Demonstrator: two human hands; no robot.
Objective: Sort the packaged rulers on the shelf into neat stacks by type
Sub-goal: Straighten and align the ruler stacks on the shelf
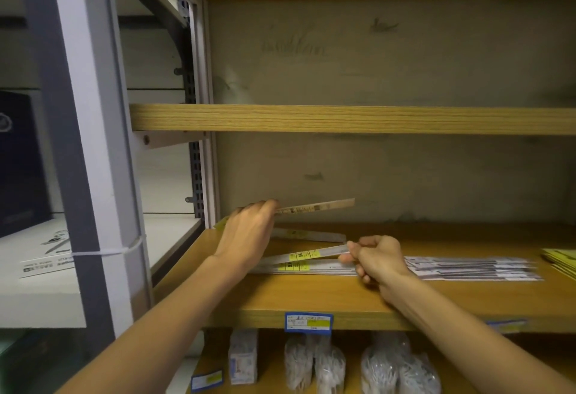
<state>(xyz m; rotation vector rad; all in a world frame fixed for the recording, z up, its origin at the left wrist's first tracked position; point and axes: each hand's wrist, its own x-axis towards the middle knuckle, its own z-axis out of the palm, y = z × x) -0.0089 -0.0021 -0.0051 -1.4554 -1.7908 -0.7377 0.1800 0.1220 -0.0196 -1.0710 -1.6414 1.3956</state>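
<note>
Left hand (246, 234) grips a wooden ruler (314, 207), long axis running rightward from its fingers. Right hand (378, 258) pinches a clear packaged ruler (307, 255) extending leftward, above the stack (299, 268).

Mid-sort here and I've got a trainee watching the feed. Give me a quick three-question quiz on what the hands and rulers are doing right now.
1. True or false: the left hand holds a ruler lifted off the shelf.
2. What does the right hand pinch? A) price label B) clear packaged ruler C) bag
3. Which side of the right hand is the flat row of packaged rulers?

Key: 1 true. 2 B, the clear packaged ruler, raised at the pinched end. 3 Its right.
</note>
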